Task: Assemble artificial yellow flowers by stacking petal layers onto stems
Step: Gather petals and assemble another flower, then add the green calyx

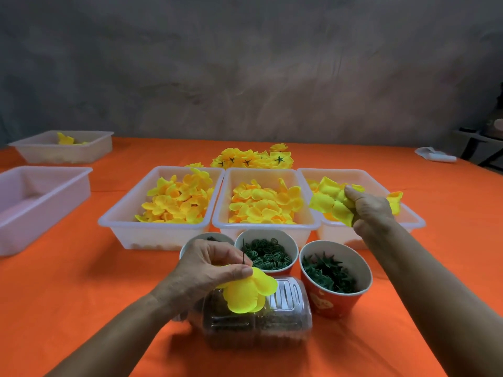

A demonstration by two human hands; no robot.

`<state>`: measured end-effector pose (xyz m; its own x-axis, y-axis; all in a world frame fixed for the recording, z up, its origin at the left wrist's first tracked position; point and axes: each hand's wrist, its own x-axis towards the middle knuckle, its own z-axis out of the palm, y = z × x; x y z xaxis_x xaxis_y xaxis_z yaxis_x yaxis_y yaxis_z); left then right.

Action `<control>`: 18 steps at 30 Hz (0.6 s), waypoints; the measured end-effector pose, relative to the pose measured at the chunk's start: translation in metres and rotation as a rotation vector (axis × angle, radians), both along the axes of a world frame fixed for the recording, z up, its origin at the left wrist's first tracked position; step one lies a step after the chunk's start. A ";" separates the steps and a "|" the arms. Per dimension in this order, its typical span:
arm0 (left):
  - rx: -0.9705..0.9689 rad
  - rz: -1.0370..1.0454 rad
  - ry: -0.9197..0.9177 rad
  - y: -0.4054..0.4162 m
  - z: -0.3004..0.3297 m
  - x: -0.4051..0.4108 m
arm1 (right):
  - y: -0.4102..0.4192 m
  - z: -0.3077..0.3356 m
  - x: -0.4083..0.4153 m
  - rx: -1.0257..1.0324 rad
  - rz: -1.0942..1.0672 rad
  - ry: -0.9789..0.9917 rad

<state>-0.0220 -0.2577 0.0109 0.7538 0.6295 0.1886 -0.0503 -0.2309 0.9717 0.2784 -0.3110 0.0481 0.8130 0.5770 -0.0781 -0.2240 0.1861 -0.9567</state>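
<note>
My left hand (215, 263) pinching a dark stem (243, 254) with yellow petal layer (249, 291), my right hand (367, 210) gripping petals (330, 201) over the far-right tray (408, 213)

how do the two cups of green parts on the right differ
The middle cup holds small green rings; the right cup holds spiky star-shaped green pieces. The right cup stands nearer the camera and looks bigger, its red side with a pale print showing; the middle cup's side is mostly hidden behind the clear plastic jar. Both are red paper cups with white insides.
</note>
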 end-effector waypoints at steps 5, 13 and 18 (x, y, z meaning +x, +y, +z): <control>-0.061 0.026 0.008 -0.004 0.003 -0.002 | -0.010 0.006 -0.049 -0.037 0.303 0.098; -0.009 0.062 0.054 0.000 0.012 -0.011 | -0.014 0.019 -0.107 -0.039 0.385 0.028; -0.026 0.148 -0.065 0.006 0.031 -0.019 | -0.020 0.030 -0.126 0.021 0.427 -0.021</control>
